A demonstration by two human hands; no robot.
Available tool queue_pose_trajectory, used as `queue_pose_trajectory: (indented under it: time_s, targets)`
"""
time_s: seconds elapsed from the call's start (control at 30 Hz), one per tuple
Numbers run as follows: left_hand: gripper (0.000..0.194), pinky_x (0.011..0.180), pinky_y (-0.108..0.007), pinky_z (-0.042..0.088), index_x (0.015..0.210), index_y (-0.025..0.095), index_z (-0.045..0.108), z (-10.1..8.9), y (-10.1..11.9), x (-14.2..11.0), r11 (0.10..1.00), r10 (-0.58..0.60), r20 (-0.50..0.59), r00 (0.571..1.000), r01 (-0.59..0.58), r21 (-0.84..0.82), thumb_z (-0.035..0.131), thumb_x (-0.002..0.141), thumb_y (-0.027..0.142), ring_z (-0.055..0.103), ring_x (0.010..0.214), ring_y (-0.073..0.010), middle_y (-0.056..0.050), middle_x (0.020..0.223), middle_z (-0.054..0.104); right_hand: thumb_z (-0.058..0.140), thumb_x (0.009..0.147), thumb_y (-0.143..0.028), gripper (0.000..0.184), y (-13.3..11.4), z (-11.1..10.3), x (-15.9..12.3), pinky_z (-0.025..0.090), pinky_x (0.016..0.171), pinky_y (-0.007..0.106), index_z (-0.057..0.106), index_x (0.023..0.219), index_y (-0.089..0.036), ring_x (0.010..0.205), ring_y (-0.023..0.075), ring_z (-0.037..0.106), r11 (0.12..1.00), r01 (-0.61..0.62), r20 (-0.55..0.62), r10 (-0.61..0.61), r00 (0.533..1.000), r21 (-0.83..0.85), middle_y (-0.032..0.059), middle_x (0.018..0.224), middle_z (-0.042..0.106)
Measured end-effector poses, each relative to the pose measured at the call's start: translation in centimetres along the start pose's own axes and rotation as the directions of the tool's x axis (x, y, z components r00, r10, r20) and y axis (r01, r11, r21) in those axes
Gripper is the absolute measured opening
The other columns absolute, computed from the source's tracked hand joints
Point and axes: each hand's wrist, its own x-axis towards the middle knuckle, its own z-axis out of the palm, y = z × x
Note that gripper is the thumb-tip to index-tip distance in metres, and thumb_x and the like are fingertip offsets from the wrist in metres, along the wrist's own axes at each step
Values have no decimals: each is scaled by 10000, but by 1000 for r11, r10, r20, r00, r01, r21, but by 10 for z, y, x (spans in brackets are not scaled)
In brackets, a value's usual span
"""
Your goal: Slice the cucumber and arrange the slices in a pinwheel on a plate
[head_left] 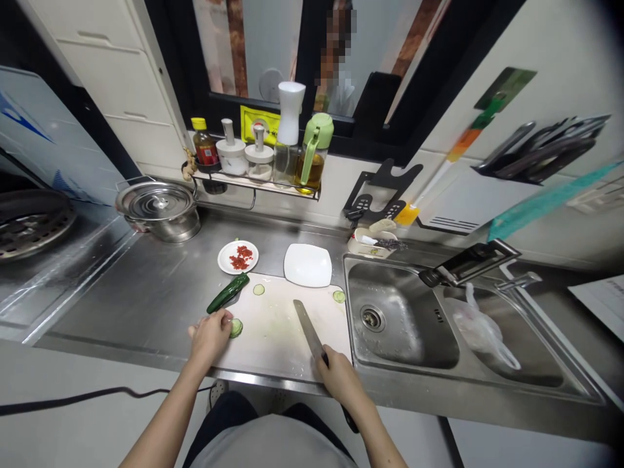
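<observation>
In my right hand (336, 374) is the black handle of a kitchen knife (307, 327), its blade angled up and left over the white cutting board (273, 354). The fingers of my left hand (212, 335) are pinched together at the board's left edge, against a small stack of cucumber slices (236, 328). Just beyond that hand, a dark green piece of cucumber (228, 292) lies slanted across the board's corner. One loose cucumber slice (259, 290) rests near the far edge, and more slices (338, 296) sit at the far right corner.
Behind the board stand a plate of chopped red pieces (224, 262) and a white dish (307, 265). A steel sink (400, 325) adjoins on the right. A lidded pot (170, 214) is at back left, beside a condiment rack (253, 182). Knives hang in a wall holder (453, 195).
</observation>
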Motion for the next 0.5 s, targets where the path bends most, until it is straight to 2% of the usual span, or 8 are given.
queue_pose_trajectory:
  time_s: [0.1,0.27,0.5]
  targets:
    - [214,813,-383,346,954,270,657,-1,1,-1,1000,17,1,1000,-17,7,485,829,297,597,956,-245,-30,965,698,393,938,-311,224,1,0,-1,293,635,248,572,957,-178,865,199,631,1000,8,4,-8,1000,5,102,922,694]
    - [235,831,-378,370,980,267,671,-2,7,1,999,36,-56,998,-36,7,505,834,349,590,975,-250,-44,1022,685,392,941,-306,211,2,1,-4,293,636,241,563,932,-183,845,190,621,999,23,-6,-23,1000,29,88,888,685]
    - [287,869,-319,414,1086,231,649,9,35,16,983,172,-63,983,-175,-54,510,853,322,595,981,-218,-59,1021,663,385,940,-330,236,0,0,-10,300,629,242,566,949,-179,828,194,610,998,17,-18,-16,1000,55,89,881,675]
